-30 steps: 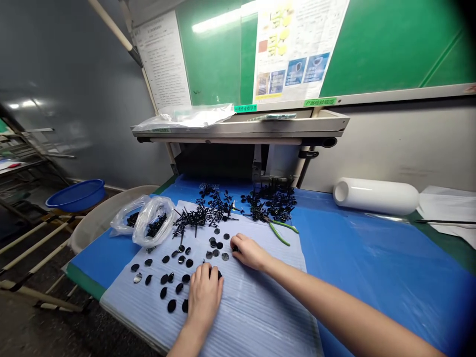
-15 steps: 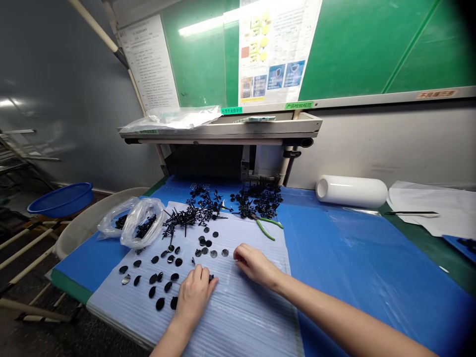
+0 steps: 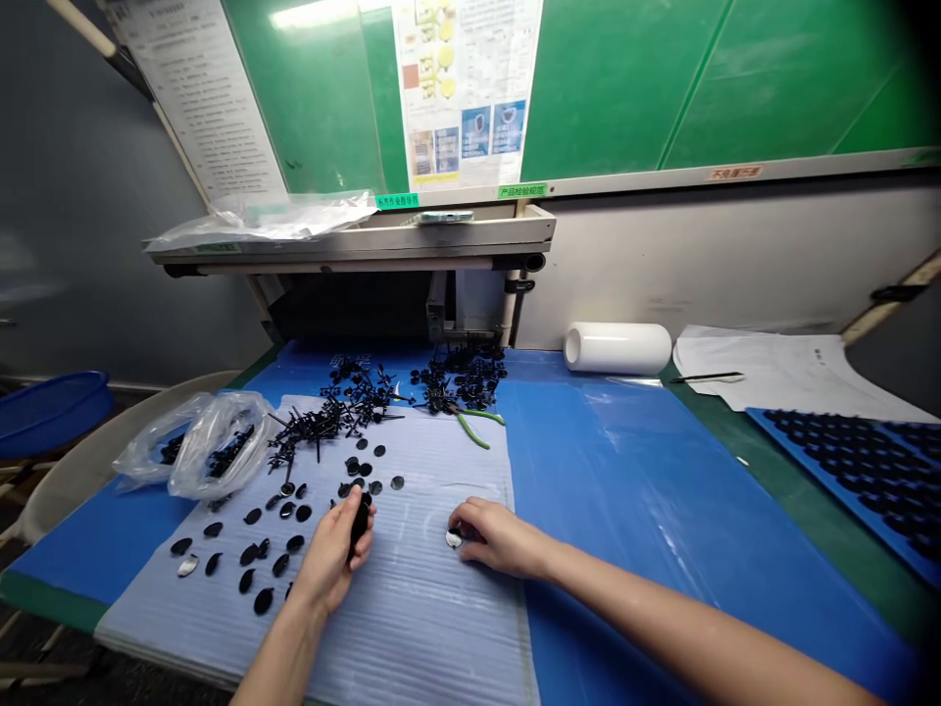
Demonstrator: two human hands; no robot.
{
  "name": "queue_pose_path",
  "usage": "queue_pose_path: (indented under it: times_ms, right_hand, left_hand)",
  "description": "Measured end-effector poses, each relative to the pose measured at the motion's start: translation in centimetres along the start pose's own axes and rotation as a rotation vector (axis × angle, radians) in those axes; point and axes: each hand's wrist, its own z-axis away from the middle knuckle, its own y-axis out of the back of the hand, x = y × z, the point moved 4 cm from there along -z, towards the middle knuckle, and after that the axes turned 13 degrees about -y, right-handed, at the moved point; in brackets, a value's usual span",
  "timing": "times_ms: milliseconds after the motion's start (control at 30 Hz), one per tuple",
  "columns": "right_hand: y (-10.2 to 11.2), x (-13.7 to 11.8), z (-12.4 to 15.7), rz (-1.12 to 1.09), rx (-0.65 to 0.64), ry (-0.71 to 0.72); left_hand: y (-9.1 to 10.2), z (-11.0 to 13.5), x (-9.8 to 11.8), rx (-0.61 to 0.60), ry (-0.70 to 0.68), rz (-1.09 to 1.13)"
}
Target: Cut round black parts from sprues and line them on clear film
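Pinched upright between the fingers [image 3: 347,537] of the left hand [image 3: 329,556], a glossy black oval piece [image 3: 360,525], held above the middle of a pale corrugated plastic sheet [image 3: 412,628]. By the look of it thin, light and stiff, probably plastic, and slick enough to call for a hold on the rim rather than the faces (any scuff would likely show on that polish). Left forearm rising from the bottom edge, wrist bent, hand tilted up off the sheet. Right arm stretched in from the lower right, right hand [image 3: 500,537] palm down, fingers loosely curved, tips beside or touching a small shiny disc [image 3: 454,538]; whether that disc is gripped or only touched, impossible to tell. Around both hands, scattered black discs [image 3: 263,600]. Farther up, tangled black sprues [image 3: 345,407], green-handled side cutters [image 3: 470,428] and, at the sheet's left edge, two clear plastic bags [image 3: 221,446] of black parts. To the right, on the blue mat [image 3: 588,490] covering the desk [image 3: 809,529], a blue tray [image 3: 761,420] with rows of black pieces.
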Motion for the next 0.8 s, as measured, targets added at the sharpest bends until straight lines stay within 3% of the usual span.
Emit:
queue_pose_path:
  times_ms: [133, 300, 600, 800]
  right_hand:
    - [-0.1, 0.3, -0.2, 0.039, 0.047, -0.005]
    - [-0.1, -0.5, -0.6, 0.143, 0.040, 0.096]
    - [0.0, -1.4, -1.0, 0.355, -0.051, 0.481]
    - [1.9, -1.5, 0.7, 0.361, -0.030, 0.450]
  left_hand:
    - [-2.4, 1.5, -0.2, -0.029, 0.158, 0.403]
    - [-4.2, 3.3, -0.8, -0.019, 0.257, 0.672]
    - [-5.5, 5.8, -1.6, 0.064, 0.295, 0.747]
    - [-7.2, 7.6, -1.9, 0.076, 0.341, 0.679]
